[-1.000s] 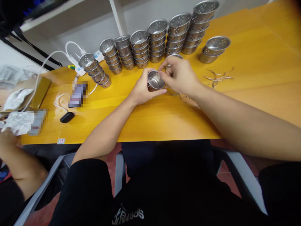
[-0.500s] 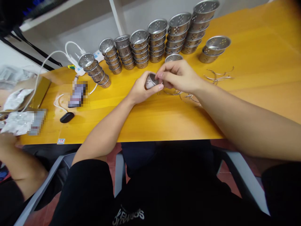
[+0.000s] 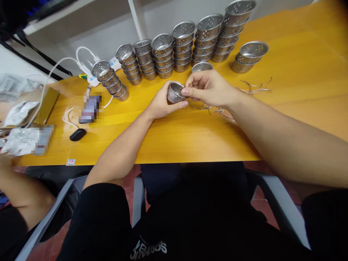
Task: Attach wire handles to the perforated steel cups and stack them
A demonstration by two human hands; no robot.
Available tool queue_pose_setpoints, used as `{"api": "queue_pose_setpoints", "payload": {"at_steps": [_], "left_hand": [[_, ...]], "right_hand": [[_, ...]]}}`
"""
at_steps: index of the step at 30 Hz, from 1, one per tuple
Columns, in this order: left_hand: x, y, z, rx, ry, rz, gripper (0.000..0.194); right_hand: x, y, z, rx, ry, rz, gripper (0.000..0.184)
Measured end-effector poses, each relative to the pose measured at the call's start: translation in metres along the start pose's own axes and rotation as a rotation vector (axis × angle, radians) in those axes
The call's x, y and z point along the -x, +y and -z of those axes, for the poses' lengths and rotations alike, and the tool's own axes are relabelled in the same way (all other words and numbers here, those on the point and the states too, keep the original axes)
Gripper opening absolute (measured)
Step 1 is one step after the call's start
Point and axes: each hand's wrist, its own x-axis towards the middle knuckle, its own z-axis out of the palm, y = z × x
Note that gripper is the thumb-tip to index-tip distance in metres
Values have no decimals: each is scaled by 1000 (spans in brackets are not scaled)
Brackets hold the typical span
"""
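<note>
My left hand (image 3: 161, 104) is wrapped round a small perforated metal cup (image 3: 174, 92), held just above the yellow table (image 3: 190, 134). My right hand (image 3: 209, 88) pinches at the cup's rim with thumb and forefinger; what lies between those fingertips is too small to make out. Thin wire rings (image 3: 202, 106) lie on the table under and beside my right hand. A single metal cup (image 3: 201, 67) stands just behind my hands.
Several stacks of perforated cups (image 3: 174, 45) line the table's back, with two nested cups (image 3: 248, 56) and more wire pieces (image 3: 254, 87) to the right. Left lie a blurred phone (image 3: 90, 107), white cables, a black object (image 3: 77, 134) and crumpled wrapping. Another person's arm (image 3: 19, 192) is at left.
Both hands have tipped the cup from facing me to lying on its side and lowered it slightly; the right fingers moved from inside the cup to its rim.
</note>
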Motion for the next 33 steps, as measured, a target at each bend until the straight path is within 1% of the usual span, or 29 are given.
{"api": "queue_pose_setpoints", "payload": {"at_steps": [5,11,16,19,21,24,26,29,31,33], "left_hand": [[0,7,1,-36,11,33,115],[0,10,2,-79,17,30,112],[1,9,3,-61,5,25,109],[2,8,3,-66,11,23,108],[2,6,3,-76,20,30,110],[2,1,2,-59,53,17,117],[1,-3,2,-48,88,15,119],[0,-8,4,-52,120,46,118],[0,-10,6,-56,123,53,117],[0,-11,6,-59,120,43,118]], "right_hand": [[0,-4,-1,41,19,-28,80],[-2,0,-1,32,3,-12,79],[-4,4,-2,28,0,8,84],[-5,10,-3,18,32,7,82],[-6,16,-3,30,72,37,81],[-6,23,0,104,183,117,89],[-5,24,2,188,240,136,81],[-1,21,3,344,217,172,59],[1,18,3,393,210,209,53],[3,15,1,390,233,227,50]]}}
